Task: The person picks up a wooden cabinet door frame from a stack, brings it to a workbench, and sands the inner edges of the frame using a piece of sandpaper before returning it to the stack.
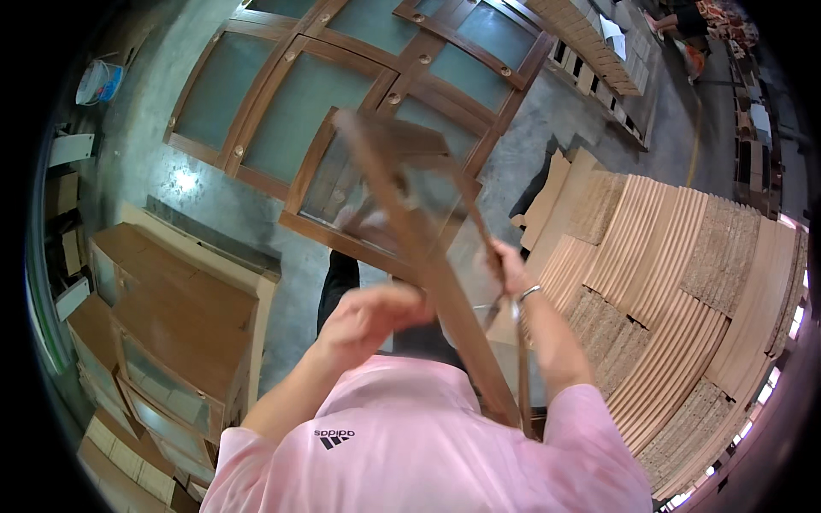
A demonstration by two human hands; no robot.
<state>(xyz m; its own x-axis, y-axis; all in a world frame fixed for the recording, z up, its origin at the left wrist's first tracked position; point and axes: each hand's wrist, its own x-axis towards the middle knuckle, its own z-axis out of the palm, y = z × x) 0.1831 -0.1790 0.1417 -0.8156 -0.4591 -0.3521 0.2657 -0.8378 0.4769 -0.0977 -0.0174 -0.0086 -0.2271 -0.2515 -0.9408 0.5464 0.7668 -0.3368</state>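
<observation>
A brown wooden-framed glass door (432, 274) stands tilted in front of my chest, blurred at its far end. My right hand (511, 270), with a metal band at the wrist, is closed around its right-hand edge. Close by the left-hand edge is my left hand (372, 316), its fingers bent and smeared by motion; whether it touches the wood I cannot tell. Just beyond, a similar framed glass door (342, 243) lies on top of others, partly hidden behind the raised one. More glass doors (308, 111) are spread flat and overlapping on the floor ahead.
Tall stacks of wooden boards (650, 282) rise close on my right. Brown cabinets with glass fronts (180, 316) stand on the left. Further off are a loaded pallet (599, 94), a bucket (94, 83) and another person (693, 26) at the far right.
</observation>
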